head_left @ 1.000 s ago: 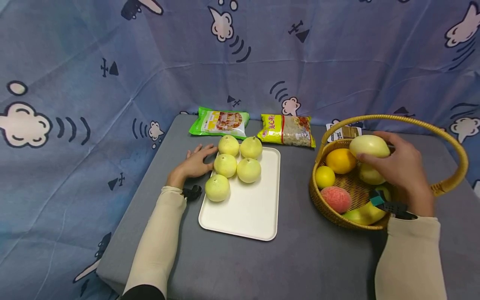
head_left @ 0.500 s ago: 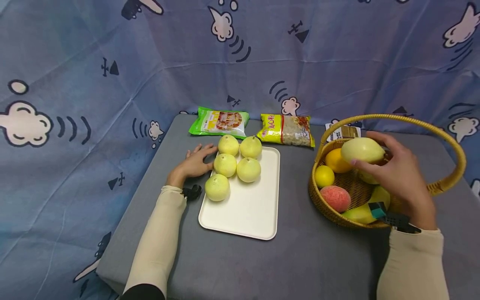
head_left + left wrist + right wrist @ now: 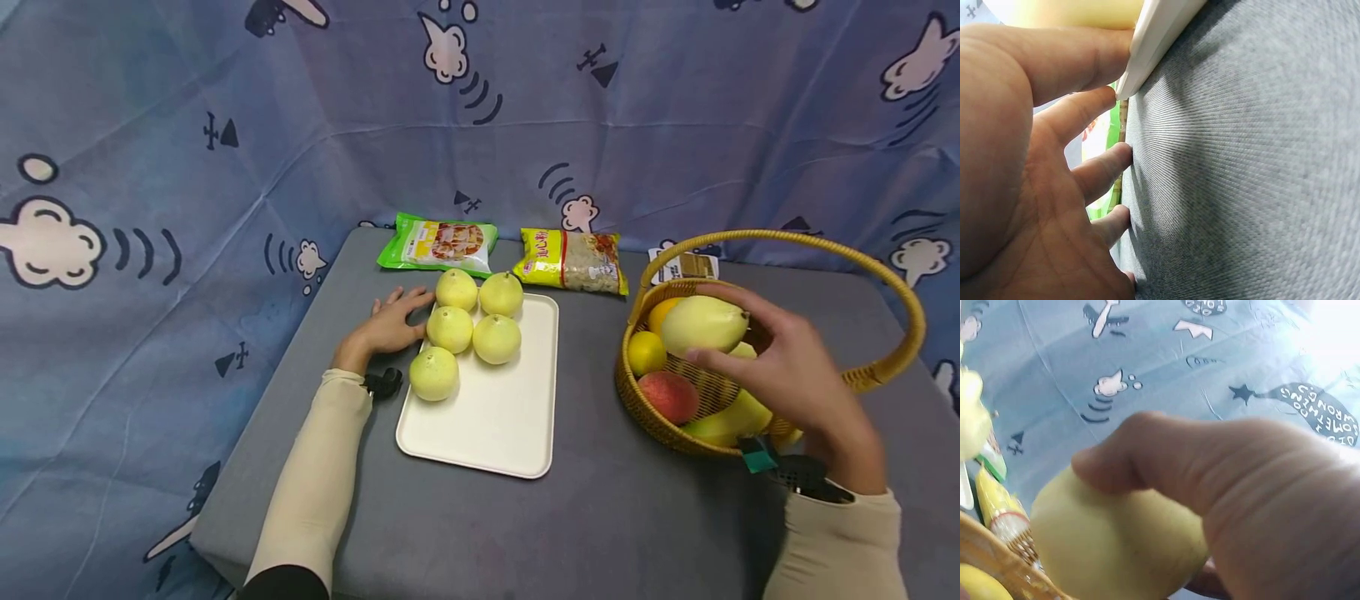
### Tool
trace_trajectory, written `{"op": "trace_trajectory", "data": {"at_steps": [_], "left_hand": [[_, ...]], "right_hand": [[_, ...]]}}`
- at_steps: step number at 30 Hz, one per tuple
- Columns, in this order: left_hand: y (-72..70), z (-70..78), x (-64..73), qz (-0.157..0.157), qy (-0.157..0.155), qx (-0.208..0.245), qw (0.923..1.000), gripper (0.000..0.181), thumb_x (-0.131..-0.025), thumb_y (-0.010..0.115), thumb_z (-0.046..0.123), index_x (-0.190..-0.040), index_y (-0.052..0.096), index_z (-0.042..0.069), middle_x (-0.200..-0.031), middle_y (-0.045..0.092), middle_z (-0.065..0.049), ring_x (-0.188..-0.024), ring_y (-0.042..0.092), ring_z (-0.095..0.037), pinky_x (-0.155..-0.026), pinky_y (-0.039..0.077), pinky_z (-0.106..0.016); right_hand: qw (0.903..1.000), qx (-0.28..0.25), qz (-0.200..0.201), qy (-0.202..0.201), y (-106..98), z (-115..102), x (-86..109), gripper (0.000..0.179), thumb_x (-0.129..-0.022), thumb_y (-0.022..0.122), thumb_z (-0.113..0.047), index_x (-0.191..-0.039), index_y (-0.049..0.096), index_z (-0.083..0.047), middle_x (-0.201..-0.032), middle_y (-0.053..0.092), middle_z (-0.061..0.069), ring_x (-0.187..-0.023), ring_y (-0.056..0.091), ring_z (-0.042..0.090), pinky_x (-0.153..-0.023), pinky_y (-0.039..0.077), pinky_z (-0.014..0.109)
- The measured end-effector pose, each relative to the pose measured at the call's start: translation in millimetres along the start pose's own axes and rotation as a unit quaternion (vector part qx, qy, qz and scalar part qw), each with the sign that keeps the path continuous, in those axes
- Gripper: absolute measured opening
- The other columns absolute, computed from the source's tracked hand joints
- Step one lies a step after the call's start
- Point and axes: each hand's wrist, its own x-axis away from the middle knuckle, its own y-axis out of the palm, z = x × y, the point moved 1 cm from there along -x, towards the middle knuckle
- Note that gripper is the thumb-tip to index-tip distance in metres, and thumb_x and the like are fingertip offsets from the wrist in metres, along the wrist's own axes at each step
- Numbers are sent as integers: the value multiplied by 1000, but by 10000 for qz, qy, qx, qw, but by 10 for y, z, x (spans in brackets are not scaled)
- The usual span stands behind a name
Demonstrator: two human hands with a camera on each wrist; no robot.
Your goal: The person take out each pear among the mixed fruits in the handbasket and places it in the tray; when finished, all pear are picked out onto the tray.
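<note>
In the head view, my right hand point(image 3: 798, 367) grips a pale yellow-green oval fruit point(image 3: 702, 325) with a dark stem end, above the inside of the wicker basket point(image 3: 637, 412). Its thumb lies across the fruit's side in the right wrist view. My left hand point(image 3: 388, 325) rests with fingers spread at the left edge of a white tray point(image 3: 502, 429). In the left wrist view its thumb and index finger touch the tray's edge. Several round pale-yellow fruits point(image 3: 497, 339) sit on the tray's far and left part.
Inside the basket lie a banana point(image 3: 731, 421), a peach point(image 3: 670, 397), a lemon point(image 3: 646, 352) and a partly hidden orange fruit point(image 3: 662, 314). Its tall handle point(image 3: 795, 237) arches over. Behind stand a green packet point(image 3: 442, 244), a yellow packet point(image 3: 573, 260) and a small card point(image 3: 686, 266).
My right hand has carried the oval fruit leftward and a little nearer to me over the basket, covering more of the orange fruit. The left hand has stayed at the tray.
</note>
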Motion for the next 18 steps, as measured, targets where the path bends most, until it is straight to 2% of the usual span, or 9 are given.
{"op": "trace_trajectory", "data": {"at_steps": [3,7,15,18], "left_hand": [[-3,-13,-5,-2,-3,-22,10000,68,-110,63,30,-173,38,19,-184,19,-12,-171,-3,-44,-131,-12,-74],[0,-27,-10,-43,-35,-56,10000,69,-111,62,31,-174,36,20,-185,18,-11,-172,-4,-43,-131,-13,-73],[-3,-10,7,-2,-11,-49,10000,68,-110,62,29,-173,38,19,-184,19,-11,-172,-3,-43,-131,-13,-74],[-2,1,13,6,-11,-38,10000,68,-110,62,30,-173,38,19,-184,19,-12,-172,-3,-44,-131,-13,-74]], "right_hand": [[9993,-248,-53,-274,88,-68,13,76,-94,90,-16,-161,56,-31,-138,57,-5,-98,65,0,-79,55,7],[9975,-464,-207,-500,204,-172,16,77,-91,91,-11,-159,58,-26,-137,59,-9,-101,69,0,-80,58,10],[9902,-591,-511,-1155,408,-442,-90,78,-86,94,-7,-153,55,-15,-140,60,5,-103,66,12,-87,55,10],[9884,-538,-745,-1212,526,-551,-153,73,-87,94,-12,-150,57,-16,-137,64,7,-105,67,19,-90,55,11]]}}
